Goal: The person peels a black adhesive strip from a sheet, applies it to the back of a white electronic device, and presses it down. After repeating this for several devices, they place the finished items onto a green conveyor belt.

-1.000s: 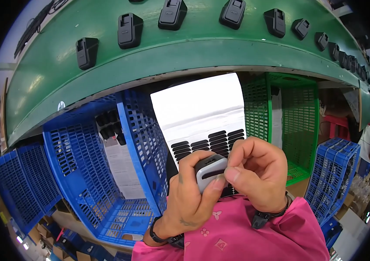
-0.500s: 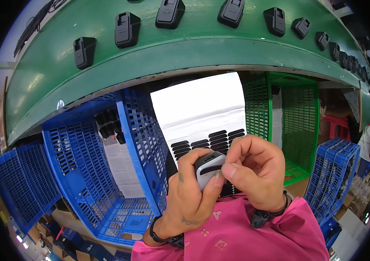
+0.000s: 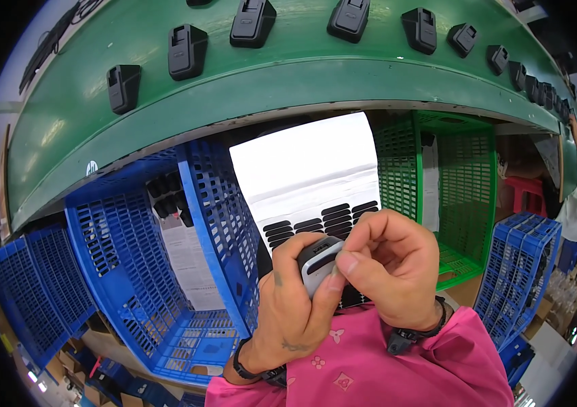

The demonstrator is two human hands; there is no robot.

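My left hand [image 3: 294, 298] is wrapped round a small rounded grey device [image 3: 315, 269] with a darker end that has a port-like opening. A dark oval strip [image 3: 323, 262], apparently a black sticker, lies along its pale face. My right hand [image 3: 397, 268] has thumb and forefinger pinched at the right end of that strip, close to my left thumb. The fingertips partly hide what they grip. Behind my hands, a white sheet [image 3: 309, 163] slopes up towards the bench, carrying rows of black oval stickers [image 3: 336, 220]. My hands cover its lower part.
Black charger-like docks [image 3: 187, 51] stand in a row on the green bench [image 3: 288, 85]. Blue crates [image 3: 146, 271] are at my left, one holding black parts [image 3: 168, 193]. A green crate [image 3: 461, 197] and a blue crate [image 3: 515, 271] stand right, near a red stool [image 3: 526, 193].
The docks appear slightly farther left, and the sheet and my hands have shifted a little left in view. Another person's arm at the far right now reaches up to the bench. My grip looks unchanged.
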